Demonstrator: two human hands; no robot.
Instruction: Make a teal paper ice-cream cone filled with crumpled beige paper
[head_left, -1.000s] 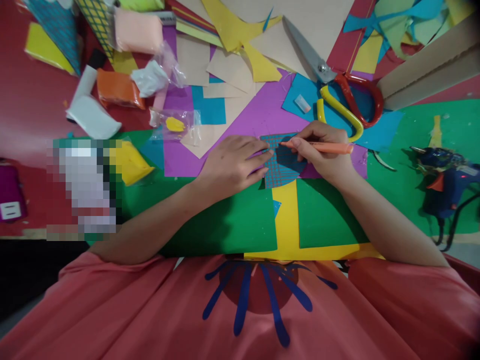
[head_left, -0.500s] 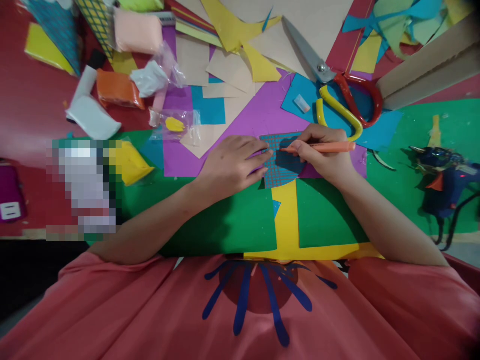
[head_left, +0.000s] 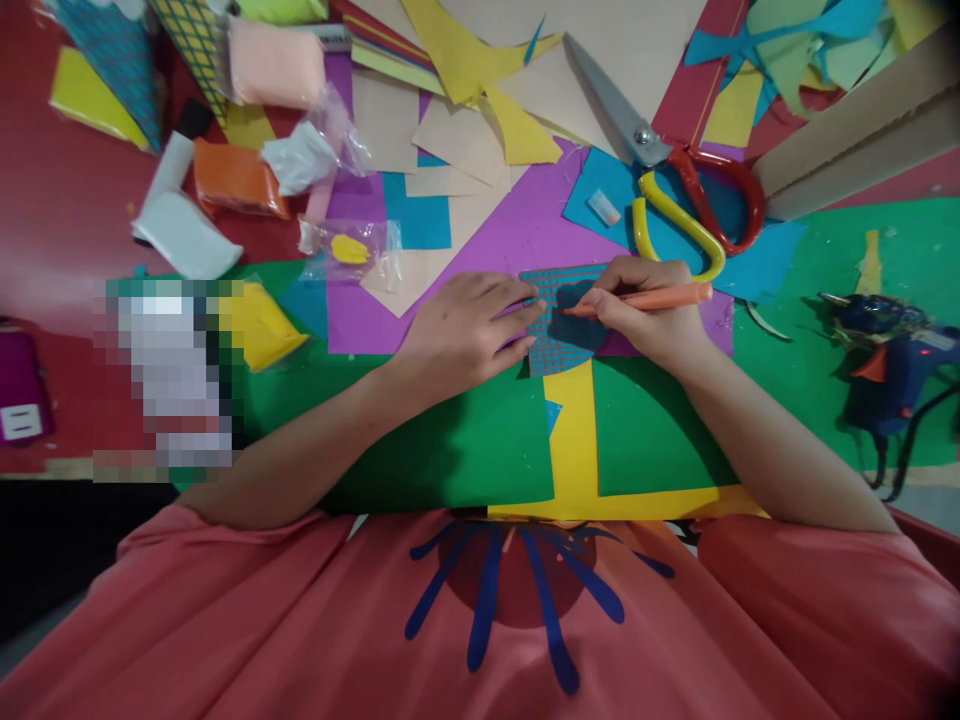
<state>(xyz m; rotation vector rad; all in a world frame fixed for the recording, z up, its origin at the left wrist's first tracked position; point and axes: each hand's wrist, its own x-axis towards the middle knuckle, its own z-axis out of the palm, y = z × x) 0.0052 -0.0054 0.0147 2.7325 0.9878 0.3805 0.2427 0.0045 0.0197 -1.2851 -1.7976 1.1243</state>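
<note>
A blue piece of paper (head_left: 559, 340) marked with a grid of reddish-brown lines lies in front of me, over a purple sheet (head_left: 480, 265). My left hand (head_left: 472, 325) lies flat with fingers outstretched, its fingertips on the left edge of the blue piece. In my right hand (head_left: 649, 305) is an orange marker (head_left: 667, 296), pinched between thumb and fingers. Its tip is on or just above the middle of the blue piece. The paper's right part is hidden under my right hand and its shadow.
Scissors (head_left: 645, 140) with red and yellow handles lie beyond my right hand. A glue gun (head_left: 892, 370) with a cord is at the right. Several clay packets, including an orange one (head_left: 236, 177), lie at the left. Yellow scraps (head_left: 517, 120) are at the back.
The marker tip has moved slightly down and to the right on the blue paper, my right hand shifting with it. My left hand has stayed in place.
</note>
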